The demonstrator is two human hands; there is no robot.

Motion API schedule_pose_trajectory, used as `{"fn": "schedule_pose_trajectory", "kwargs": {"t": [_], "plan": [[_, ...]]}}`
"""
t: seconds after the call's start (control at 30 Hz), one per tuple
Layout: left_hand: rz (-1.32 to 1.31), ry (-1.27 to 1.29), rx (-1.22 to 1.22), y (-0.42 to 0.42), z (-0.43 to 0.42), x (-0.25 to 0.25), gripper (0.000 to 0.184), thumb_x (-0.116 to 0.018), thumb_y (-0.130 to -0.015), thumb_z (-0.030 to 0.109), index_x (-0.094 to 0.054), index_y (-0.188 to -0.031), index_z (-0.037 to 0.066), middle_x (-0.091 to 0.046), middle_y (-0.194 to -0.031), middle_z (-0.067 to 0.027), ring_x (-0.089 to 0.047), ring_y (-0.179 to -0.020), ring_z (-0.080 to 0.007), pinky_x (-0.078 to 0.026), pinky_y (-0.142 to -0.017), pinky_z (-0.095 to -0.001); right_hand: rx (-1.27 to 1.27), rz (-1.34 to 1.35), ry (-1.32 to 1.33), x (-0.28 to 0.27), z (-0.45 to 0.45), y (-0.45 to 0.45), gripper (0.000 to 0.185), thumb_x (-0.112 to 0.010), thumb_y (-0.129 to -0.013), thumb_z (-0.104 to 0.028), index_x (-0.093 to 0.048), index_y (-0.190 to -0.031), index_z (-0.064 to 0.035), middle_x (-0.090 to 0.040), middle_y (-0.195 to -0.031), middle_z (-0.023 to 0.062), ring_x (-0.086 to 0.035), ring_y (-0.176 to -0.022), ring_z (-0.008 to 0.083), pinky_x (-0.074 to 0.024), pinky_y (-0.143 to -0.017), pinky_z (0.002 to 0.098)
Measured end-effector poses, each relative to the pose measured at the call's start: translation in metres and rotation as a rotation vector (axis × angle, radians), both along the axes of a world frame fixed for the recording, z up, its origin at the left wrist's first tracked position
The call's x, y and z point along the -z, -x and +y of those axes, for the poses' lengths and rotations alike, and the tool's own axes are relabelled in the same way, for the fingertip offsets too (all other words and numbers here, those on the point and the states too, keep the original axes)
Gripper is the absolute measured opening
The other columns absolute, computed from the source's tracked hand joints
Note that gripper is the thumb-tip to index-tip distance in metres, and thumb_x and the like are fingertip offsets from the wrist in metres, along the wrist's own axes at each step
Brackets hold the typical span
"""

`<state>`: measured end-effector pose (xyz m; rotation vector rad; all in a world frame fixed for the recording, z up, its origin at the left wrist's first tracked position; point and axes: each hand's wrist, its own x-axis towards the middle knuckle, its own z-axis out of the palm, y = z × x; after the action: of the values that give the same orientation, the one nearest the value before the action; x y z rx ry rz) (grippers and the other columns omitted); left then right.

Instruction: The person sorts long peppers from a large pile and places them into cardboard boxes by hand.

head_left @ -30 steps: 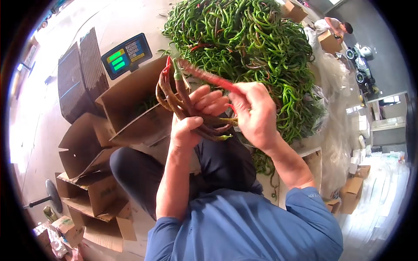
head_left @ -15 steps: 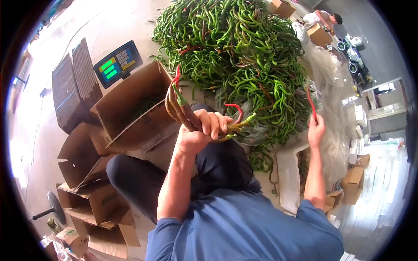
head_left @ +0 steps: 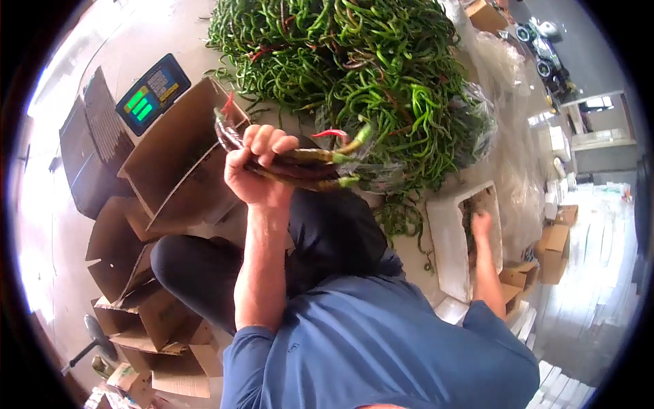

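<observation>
My left hand [head_left: 257,170] is wrapped round a bunch of long chili peppers [head_left: 306,170], mostly brown and dark, with green stems and a red tip [head_left: 330,133]. The bunch is held over my knees, in front of a big heap of green chili peppers [head_left: 327,68]. My right hand [head_left: 481,223] reaches into a white foam box [head_left: 446,252] at my right side. Its fingers are small and partly hidden, and no pepper shows in it. Dark contents lie inside the box.
An open cardboard box [head_left: 163,160] stands at my left, beside a scale display [head_left: 151,94] with lit green digits. Flattened cardboard [head_left: 92,150] leans behind it. More open boxes [head_left: 153,317] are nearer me. Clear plastic sheeting [head_left: 518,136] lies right of the heap.
My right hand has moved down from beside the heap into the foam box; the red chili pepper it held is out of sight. My left hand, still gripping its bunch, has shifted up and left.
</observation>
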<state>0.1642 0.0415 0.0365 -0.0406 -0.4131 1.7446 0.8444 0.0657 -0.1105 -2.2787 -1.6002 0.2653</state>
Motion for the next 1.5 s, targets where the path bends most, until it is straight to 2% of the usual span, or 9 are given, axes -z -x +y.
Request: {"fn": "schedule_pose_trajectory", "kwargs": {"t": [0.13, 0.27, 0.4, 0.43, 0.47, 0.57, 0.83, 1.2, 1.5], "plan": [[-0.026, 0.082, -0.05, 0.005, 0.001, 0.006, 0.01, -0.06, -0.078, 0.005, -0.052, -0.084, 0.005, -0.05, -0.078, -0.0046, -0.047, -0.069, -0.0157, -0.044, -0.085, -0.0342, -0.246, 0.136, 0.041, -0.023, 0.018, 0.19, 0.028, -0.061, -0.092, -0.02, -0.07, -0.112, -0.0027, -0.072, -0.105, 0.0157, -0.069, -0.098, 0.0284, -0.0526, -0.087, 0.0362], [-0.001, 0.142, -0.096, 0.017, -0.003, 0.01, 0.011, -0.06, -0.078, 0.005, -0.051, -0.084, 0.003, -0.051, -0.079, -0.0061, -0.048, -0.069, -0.0162, -0.044, -0.085, -0.0349, -0.475, 0.247, 0.103, -0.022, 0.016, 0.301, 0.023, -0.062, -0.09, -0.019, -0.07, -0.102, -0.002, -0.071, -0.1, 0.0172, -0.067, -0.092, 0.0356, -0.0528, -0.08, 0.0397], [0.463, 0.309, -0.407, 0.049, -0.015, -0.02, 0.014, -0.062, -0.076, 0.008, -0.05, -0.082, 0.006, -0.051, -0.078, -0.0027, -0.052, -0.073, -0.0163, -0.044, -0.089, -0.0381, -0.59, 0.359, 0.098, -0.001, 0.018, 0.346, 0.022, -0.065, -0.091, -0.02, -0.07, -0.099, -0.0007, -0.071, -0.09, 0.0155, -0.068, -0.081, 0.031, -0.0521, -0.073, 0.0366], [0.349, 0.195, -0.386, 0.072, -0.022, -0.025, 0.012, -0.061, -0.077, 0.006, -0.052, -0.085, 0.005, -0.052, -0.078, -0.0029, -0.053, -0.076, -0.0177, -0.044, -0.092, -0.0407, -0.614, 0.365, 0.098, 0.003, 0.019, 0.352, 0.022, -0.065, -0.091, -0.02, -0.07, -0.099, -0.0004, -0.071, -0.087, 0.0148, -0.068, -0.077, 0.0287, -0.052, -0.071, 0.0349], [0.682, 0.474, -0.625, 0.084, -0.03, -0.042, 0.012, -0.061, -0.079, 0.005, -0.053, -0.087, 0.004, -0.053, -0.079, -0.0038, -0.055, -0.079, -0.0202, -0.043, -0.095, -0.0434, -0.587, 0.392, 0.12, 0.006, 0.02, 0.357, 0.022, -0.065, -0.091, -0.02, -0.071, -0.099, -0.0005, -0.072, -0.087, 0.0147, -0.068, -0.076, 0.0283, -0.052, -0.071, 0.0349], [0.724, 0.274, -0.685, 0.145, -0.051, -0.069, 0.013, -0.059, -0.088, 0.008, -0.054, -0.097, 0.0, -0.056, -0.093, -0.0097, -0.055, -0.091, -0.0252, -0.034, -0.107, -0.0528, -0.553, 0.446, 0.119, 0.022, 0.031, 0.376, 0.023, -0.065, -0.092, -0.022, -0.071, -0.099, -0.0009, -0.073, -0.086, 0.0138, -0.069, -0.073, 0.0263, -0.052, -0.07, 0.0353], [0.886, 0.378, -0.547, 0.152, -0.021, -0.056, 0.017, -0.053, -0.102, 0.02, -0.052, -0.092, 0.006, -0.048, -0.08, -0.0045, -0.049, -0.084, -0.0201, -0.036, -0.102, -0.0424, -0.477, 0.175, 0.351, 0.068, 0.134, 0.501, 0.034, -0.066, -0.088, -0.033, -0.07, -0.086, 0.0008, -0.069, -0.081, 0.0208, -0.067, -0.079, 0.04, -0.0519, -0.07, 0.0475], [0.61, 0.321, -0.318, 0.125, -0.001, -0.024, 0.021, -0.054, -0.104, 0.024, -0.051, -0.092, 0.007, -0.05, -0.086, -0.0037, -0.05, -0.089, -0.019, -0.035, -0.102, -0.0423, -0.362, -0.032, 0.365, 0.122, 0.155, 0.522, 0.032, -0.071, -0.081, -0.032, -0.069, -0.08, 0.0007, -0.07, -0.086, 0.0221, -0.068, -0.083, 0.0415, -0.0539, -0.072, 0.0516], [0.656, 0.236, -0.222, 0.115, -0.001, -0.013, 0.022, -0.049, -0.104, 0.025, -0.056, -0.092, 0.008, -0.057, -0.105, -0.0086, -0.055, -0.111, -0.0256, -0.032, -0.114, -0.0521, -0.558, 0.662, 0.896, 0.048, 0.171, 0.457, 0.021, -0.072, -0.079, -0.021, -0.063, -0.078, -0.0024, -0.059, -0.068, 0.0026, -0.05, -0.053, 0.0133, -0.0401, -0.048, 0.0325]]}}
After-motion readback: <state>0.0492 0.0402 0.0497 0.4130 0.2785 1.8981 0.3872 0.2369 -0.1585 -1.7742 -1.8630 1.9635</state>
